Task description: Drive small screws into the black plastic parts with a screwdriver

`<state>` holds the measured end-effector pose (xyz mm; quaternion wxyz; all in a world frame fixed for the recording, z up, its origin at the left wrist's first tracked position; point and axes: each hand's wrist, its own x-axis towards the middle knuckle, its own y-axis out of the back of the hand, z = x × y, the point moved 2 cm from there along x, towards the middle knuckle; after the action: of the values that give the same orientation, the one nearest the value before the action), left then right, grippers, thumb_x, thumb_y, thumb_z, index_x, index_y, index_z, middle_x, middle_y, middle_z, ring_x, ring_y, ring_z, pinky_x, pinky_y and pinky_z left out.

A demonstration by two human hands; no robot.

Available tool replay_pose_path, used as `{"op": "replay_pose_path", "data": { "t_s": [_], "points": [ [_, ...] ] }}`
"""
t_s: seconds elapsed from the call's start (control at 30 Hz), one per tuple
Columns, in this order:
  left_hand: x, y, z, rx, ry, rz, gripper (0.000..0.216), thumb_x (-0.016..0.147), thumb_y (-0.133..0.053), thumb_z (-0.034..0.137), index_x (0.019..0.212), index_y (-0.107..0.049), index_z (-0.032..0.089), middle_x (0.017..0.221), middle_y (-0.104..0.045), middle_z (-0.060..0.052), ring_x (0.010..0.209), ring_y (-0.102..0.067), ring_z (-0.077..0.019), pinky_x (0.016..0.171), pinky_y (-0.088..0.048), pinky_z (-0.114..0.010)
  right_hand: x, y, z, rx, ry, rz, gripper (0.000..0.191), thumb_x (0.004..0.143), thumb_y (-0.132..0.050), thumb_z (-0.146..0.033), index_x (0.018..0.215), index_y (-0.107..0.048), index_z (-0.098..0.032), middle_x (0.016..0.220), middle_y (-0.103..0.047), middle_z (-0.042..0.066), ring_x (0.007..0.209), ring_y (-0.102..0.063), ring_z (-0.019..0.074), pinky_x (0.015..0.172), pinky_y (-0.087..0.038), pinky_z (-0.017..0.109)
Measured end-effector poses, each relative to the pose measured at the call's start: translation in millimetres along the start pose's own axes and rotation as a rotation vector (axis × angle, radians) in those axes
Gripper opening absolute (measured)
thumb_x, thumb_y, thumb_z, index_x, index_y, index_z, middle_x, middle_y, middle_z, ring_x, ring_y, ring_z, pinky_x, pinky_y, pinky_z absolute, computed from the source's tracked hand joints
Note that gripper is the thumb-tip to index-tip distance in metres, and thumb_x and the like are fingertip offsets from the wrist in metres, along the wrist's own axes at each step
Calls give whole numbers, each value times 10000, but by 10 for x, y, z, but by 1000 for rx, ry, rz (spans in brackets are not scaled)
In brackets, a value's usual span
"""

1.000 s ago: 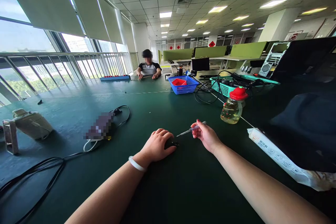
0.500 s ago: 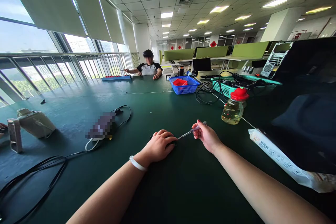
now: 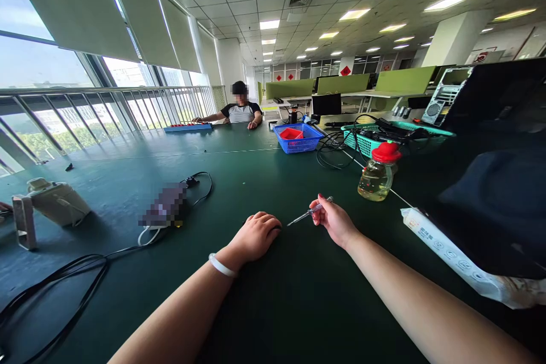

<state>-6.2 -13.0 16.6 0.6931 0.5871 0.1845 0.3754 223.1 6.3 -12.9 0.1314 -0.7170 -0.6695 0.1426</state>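
Observation:
My left hand (image 3: 256,235) rests on the dark green table (image 3: 273,307), fingers curled over a small black object that is almost hidden beneath them. My right hand (image 3: 334,220) pinches a slim screwdriver (image 3: 307,212) with a clear handle; its metal tip points left toward my left hand and stops a short gap from it. A white bangle (image 3: 221,266) circles my left wrist.
A glass bottle (image 3: 378,173) with a red cap stands right of my hands. A white printed packet (image 3: 460,261) and a dark bag (image 3: 499,205) lie at right. Blue basket (image 3: 297,137) and teal basket (image 3: 367,139) sit behind. Black cables (image 3: 63,278) and a white device (image 3: 53,202) lie left. Another person (image 3: 240,107) sits far off.
My left hand has drawn further over the black object, hiding it. The screwdriver tip first neared that hand, then lifted slightly away. The far person stretched an arm toward the blue strip.

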Motion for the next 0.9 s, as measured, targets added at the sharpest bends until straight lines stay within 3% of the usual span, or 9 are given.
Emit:
{"op": "replay_pose_path", "data": {
  "t_s": [0.37, 0.5, 0.73, 0.9],
  "points": [
    [-61, -31, 36, 55, 7, 10, 287, 998, -415, 301, 1162, -642, 234, 1227, -656, -66, 1158, -555, -229, 1022, -458, -422, -6, -19, -19, 8, -5, 10, 533, 596, -798, -681, 651, -670, -167, 522, -573, 3, 490, -499, 110, 488, -400, 265],
    [-228, 6, -15, 66, 27, 21, 285, 1002, -411, 297, 1147, -649, 233, 1256, -634, -64, 1177, -544, -229, 1042, -458, -433, 2, -13, -8, 13, 3, 2, 536, 596, -795, -682, 659, -670, -165, 527, -578, 4, 488, -499, 108, 488, -397, 262],
    [-969, 247, -325, 130, 147, 52, 298, 989, -409, 283, 1132, -669, 252, 1287, -625, -66, 1194, -567, -236, 1039, -496, -439, 13, -2, 8, 6, 0, -12, 519, 608, -791, -670, 669, -676, -168, 538, -584, 5, 498, -504, 115, 499, -401, 267],
    [-1677, 416, -790, 213, 233, 117, 364, 991, -369, 372, 1135, -688, 272, 1276, -649, -64, 1167, -611, -234, 1010, -528, -405, 3, -4, 4, -6, 5, -12, 525, 615, -785, -677, 668, -676, -167, 536, -580, 2, 494, -502, 111, 502, -402, 265]
  ]
}}
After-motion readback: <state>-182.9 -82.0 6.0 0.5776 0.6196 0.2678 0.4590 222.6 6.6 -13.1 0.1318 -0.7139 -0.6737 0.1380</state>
